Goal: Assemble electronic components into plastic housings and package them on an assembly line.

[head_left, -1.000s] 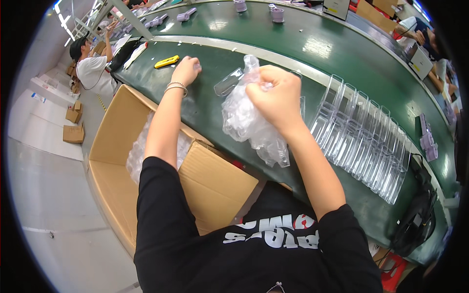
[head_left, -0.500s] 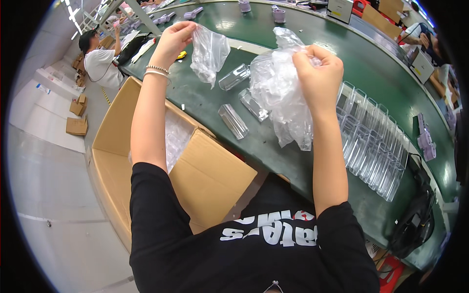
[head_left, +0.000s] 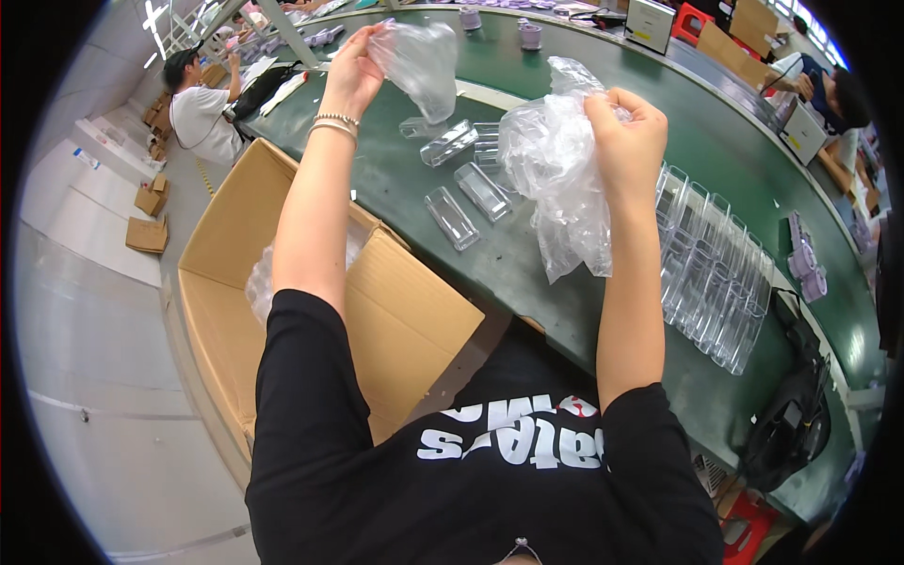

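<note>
I see one thin, clear plastic bag (head_left: pixel 424 66) pinched in the left hand (head_left: pixel 355 73), over the table (head_left: pixel 697 395); the right hand (head_left: pixel 629 141) clenches a crumpled, whitish plastic bundle (head_left: pixel 556 169). Five loose transparent cases (head_left: pixel 452 218) lie below, one partly hidden behind the bundle. Rows of cases (head_left: pixel 716 282), too overlapped for me to count, stand right. The left forearm crosses one cardboard box (head_left: pixel 414 311).
</note>
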`<state>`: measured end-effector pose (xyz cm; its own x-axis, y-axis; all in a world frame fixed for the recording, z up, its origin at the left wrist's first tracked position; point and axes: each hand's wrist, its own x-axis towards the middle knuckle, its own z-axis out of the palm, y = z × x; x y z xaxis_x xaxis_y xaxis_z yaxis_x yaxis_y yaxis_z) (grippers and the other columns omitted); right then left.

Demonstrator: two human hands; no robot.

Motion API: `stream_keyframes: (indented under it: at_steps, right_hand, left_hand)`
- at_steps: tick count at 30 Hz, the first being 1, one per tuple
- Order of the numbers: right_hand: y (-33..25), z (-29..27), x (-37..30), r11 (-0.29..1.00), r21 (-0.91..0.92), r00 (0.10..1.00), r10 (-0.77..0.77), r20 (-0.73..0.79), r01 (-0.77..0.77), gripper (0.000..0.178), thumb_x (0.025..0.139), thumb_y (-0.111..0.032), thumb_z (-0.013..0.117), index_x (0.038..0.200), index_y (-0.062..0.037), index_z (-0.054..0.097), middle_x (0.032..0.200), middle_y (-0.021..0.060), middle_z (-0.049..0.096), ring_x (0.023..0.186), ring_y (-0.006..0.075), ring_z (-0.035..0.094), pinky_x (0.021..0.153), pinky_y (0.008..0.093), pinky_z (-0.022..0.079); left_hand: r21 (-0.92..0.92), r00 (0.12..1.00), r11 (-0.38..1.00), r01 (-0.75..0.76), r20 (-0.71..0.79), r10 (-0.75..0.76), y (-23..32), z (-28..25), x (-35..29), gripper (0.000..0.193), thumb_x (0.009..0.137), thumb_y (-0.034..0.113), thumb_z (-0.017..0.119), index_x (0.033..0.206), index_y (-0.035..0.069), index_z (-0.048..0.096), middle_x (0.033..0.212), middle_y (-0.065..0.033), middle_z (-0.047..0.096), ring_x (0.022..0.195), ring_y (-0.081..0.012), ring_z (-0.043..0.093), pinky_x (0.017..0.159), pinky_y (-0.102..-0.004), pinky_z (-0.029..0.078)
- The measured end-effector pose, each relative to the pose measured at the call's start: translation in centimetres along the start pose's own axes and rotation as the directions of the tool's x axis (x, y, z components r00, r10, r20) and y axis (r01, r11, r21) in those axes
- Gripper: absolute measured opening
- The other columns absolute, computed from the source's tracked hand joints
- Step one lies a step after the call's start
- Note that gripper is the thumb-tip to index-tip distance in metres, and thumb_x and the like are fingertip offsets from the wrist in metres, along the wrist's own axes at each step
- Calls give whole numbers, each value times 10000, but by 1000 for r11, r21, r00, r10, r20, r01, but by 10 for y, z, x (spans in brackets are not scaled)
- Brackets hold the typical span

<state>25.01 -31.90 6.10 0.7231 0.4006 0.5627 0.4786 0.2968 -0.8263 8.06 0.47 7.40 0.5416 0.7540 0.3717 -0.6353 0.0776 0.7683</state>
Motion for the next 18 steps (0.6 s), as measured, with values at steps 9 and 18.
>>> stream_keyframes:
  at_steps: [9,18]
  right_hand:
    - [-9,-26,-10,1000,-28,999,7,-38,-8,225,684,-164,609,588,21,526,474,16,371,483,88,349,459,268,303]
    - [-48,-75,-65,926,356,982,66,176,-126,187,828,-134,560,681,-27,517,715,-40,491,663,52,398,615,202,310]
  left_hand:
    - [-35,919,998,-60,388,69,-11,148,-80,276,954,196,490,1100,-17,588,1063,-145,653,967,-231,639,851,-346,514]
    - [339,695,764,-549,694,191,-69,227,-261,635,593,60,716,1182,132,488,1441,-193,282,1298,-395,339,1054,-456,320]
